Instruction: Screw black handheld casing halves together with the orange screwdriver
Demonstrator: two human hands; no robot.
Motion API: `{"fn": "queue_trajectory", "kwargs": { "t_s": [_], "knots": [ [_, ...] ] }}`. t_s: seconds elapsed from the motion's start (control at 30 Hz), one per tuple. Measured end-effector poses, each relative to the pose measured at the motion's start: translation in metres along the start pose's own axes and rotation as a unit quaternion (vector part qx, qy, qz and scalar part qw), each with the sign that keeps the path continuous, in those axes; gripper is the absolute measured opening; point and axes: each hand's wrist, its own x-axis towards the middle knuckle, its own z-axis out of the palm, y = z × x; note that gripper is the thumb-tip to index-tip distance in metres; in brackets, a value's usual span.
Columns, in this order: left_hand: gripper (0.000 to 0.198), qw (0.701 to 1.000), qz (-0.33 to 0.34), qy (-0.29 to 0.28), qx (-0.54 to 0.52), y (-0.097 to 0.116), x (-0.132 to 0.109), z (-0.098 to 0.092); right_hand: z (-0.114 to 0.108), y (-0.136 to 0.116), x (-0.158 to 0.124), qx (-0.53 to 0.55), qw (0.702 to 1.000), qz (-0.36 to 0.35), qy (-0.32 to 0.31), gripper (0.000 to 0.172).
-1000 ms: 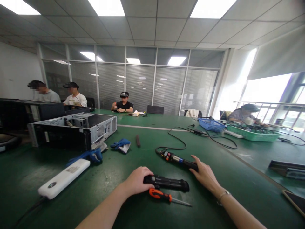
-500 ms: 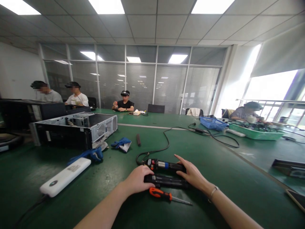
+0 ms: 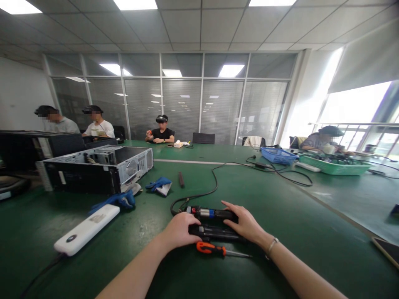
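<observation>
Two long black pieces of an opened corded handheld tool lie side by side in front of me. The farther piece, a tool body [image 3: 207, 213], has a silver and blue cylinder, small wires and a cord at its left end. Nearer me is a dark casing half [image 3: 221, 233]. My left hand [image 3: 182, 228] pinches the left end of the casing half between thumb and fingers. My right hand [image 3: 246, 224] is around the right end of the tool body, its index finger extended along the far side. An orange-handled screwdriver [image 3: 210, 248] lies just below, tip pointing right.
At left are an open computer case [image 3: 84, 178], blue gloves [image 3: 160, 185] and a white power strip [image 3: 87, 228]. A brown bar [image 3: 181, 179] lies ahead. Blue [image 3: 279, 157] and green baskets [image 3: 336, 166] stand right. A black cable [image 3: 215, 176] crosses the table. Several people sit around.
My right hand and the tool body have shifted slightly left relative to the casing half. My left hand keeps its grip. The whole view has moved a little.
</observation>
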Motion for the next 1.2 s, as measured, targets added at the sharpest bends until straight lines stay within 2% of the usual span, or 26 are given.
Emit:
{"fn": "queue_trajectory", "kwargs": {
  "t_s": [0.1, 0.2, 0.4, 0.47, 0.57, 0.7, 0.8, 0.87, 0.97, 1.1, 1.2],
  "knots": [
    [0.043, 1.0, 0.001, -0.002, -0.006, 0.0, -0.001, 0.0, 0.003, -0.001, -0.005, -0.008, 0.997, -0.022, 0.068, 0.042],
    [0.043, 1.0, -0.006, -0.001, -0.006, 0.0, -0.003, 0.0, 0.002, -0.003, -0.007, -0.012, 0.992, -0.03, 0.119, 0.032],
    [0.041, 1.0, -0.007, -0.004, -0.013, 0.003, -0.005, -0.002, -0.01, -0.007, -0.013, -0.024, 0.986, -0.078, 0.144, 0.023],
    [0.042, 1.0, -0.004, 0.0, -0.012, 0.004, -0.005, -0.002, -0.016, -0.011, -0.019, -0.027, 0.988, -0.096, 0.119, 0.025],
    [0.04, 1.0, -0.001, 0.0, -0.006, 0.004, -0.005, -0.003, -0.025, -0.022, -0.028, -0.029, 0.993, -0.107, 0.04, 0.03],
    [0.035, 1.0, -0.007, -0.002, 0.005, 0.007, -0.006, -0.005, -0.033, -0.034, -0.033, -0.039, 0.989, -0.129, -0.063, 0.022],
    [0.034, 1.0, -0.01, -0.009, 0.003, 0.009, -0.008, -0.007, -0.032, -0.037, -0.032, -0.039, 0.987, -0.118, -0.101, 0.033],
    [0.032, 1.0, -0.002, -0.014, 0.0, 0.009, -0.009, -0.009, -0.03, -0.036, -0.032, -0.039, 0.988, -0.11, -0.104, 0.034],
    [0.033, 1.0, 0.016, 0.007, 0.011, 0.008, -0.009, -0.011, -0.026, -0.031, -0.032, -0.05, 0.988, -0.123, -0.079, 0.033],
    [0.045, 0.994, 0.045, 0.095, 0.014, 0.004, -0.006, -0.014, -0.023, -0.026, -0.027, -0.056, 0.988, -0.141, -0.002, 0.032],
    [0.044, 0.988, 0.049, 0.148, 0.017, -0.002, -0.002, -0.013, -0.019, -0.025, -0.018, -0.062, 0.987, -0.134, 0.061, 0.033]
  ]
}}
